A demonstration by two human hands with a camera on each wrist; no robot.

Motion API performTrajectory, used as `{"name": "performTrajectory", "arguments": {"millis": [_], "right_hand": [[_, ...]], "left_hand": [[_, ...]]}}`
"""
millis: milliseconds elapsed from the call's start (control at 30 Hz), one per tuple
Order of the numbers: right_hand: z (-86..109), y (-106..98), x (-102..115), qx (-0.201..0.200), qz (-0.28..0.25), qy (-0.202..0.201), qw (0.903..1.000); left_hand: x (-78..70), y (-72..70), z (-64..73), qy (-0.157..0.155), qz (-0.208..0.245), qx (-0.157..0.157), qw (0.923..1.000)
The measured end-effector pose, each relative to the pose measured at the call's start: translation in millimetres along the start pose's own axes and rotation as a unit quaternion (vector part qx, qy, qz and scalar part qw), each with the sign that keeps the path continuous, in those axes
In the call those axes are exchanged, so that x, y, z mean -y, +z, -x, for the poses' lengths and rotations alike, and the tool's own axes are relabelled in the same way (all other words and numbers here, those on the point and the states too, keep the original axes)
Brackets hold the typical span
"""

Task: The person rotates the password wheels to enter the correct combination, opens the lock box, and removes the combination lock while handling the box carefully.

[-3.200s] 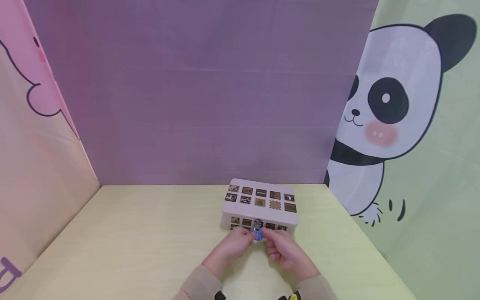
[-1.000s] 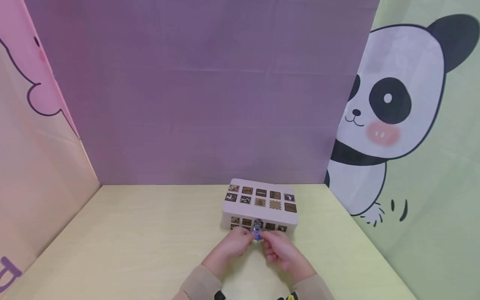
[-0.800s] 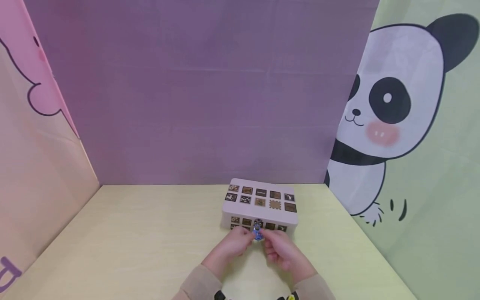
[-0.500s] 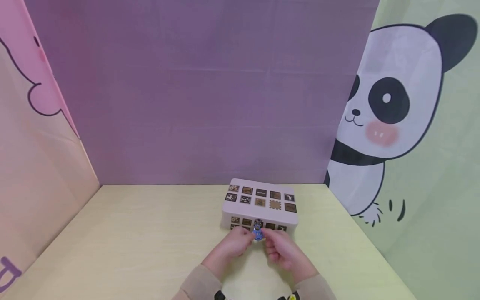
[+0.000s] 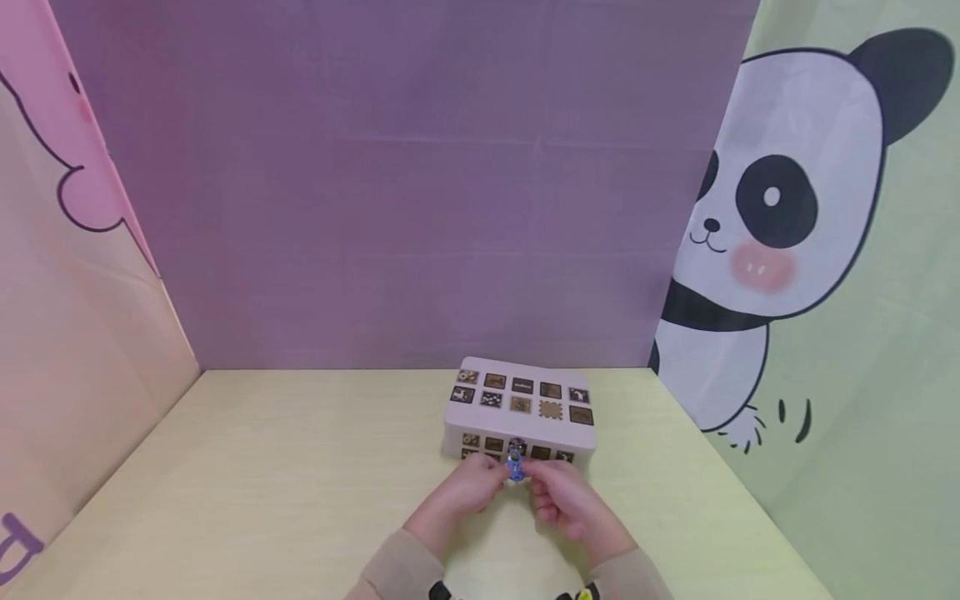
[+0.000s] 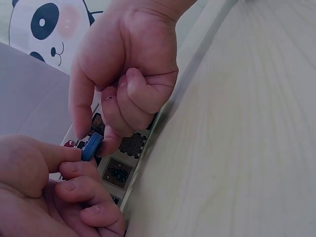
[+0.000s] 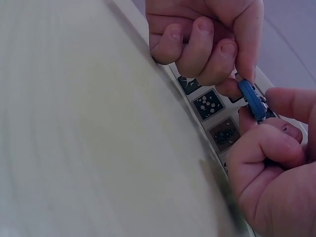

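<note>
Small blue padlock-shaped piece (image 5: 516, 470) more exposed at the front of the white rectangular box (image 5: 525, 427) printed with dark squares.
It is pinched by the left hand (image 5: 476, 484) and, at its right edge, by the right hand (image 5: 567, 497), whose fingertips covered more of it a second ago. The box has not been shifted; only a small regrip is suggested, the work seeming unfinished.

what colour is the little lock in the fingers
The little lock has a blue body, clearest in the right wrist view.
</note>
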State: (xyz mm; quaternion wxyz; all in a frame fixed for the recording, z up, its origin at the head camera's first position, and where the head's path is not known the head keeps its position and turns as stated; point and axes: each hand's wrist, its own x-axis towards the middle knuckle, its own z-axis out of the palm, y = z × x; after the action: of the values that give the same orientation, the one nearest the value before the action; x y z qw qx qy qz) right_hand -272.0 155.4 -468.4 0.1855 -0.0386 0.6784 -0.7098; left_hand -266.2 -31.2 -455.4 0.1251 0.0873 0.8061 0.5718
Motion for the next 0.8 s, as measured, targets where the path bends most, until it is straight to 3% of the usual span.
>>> {"name": "performTrajectory", "arguments": {"millis": [800], "right_hand": [[-4.5, 5.2, -4.4, -0.02, 0.02, -0.018, 0.9994]], "left_hand": [[1.0, 2.4, -2.2, -0.001, 0.008, -0.003, 1.0]]}}
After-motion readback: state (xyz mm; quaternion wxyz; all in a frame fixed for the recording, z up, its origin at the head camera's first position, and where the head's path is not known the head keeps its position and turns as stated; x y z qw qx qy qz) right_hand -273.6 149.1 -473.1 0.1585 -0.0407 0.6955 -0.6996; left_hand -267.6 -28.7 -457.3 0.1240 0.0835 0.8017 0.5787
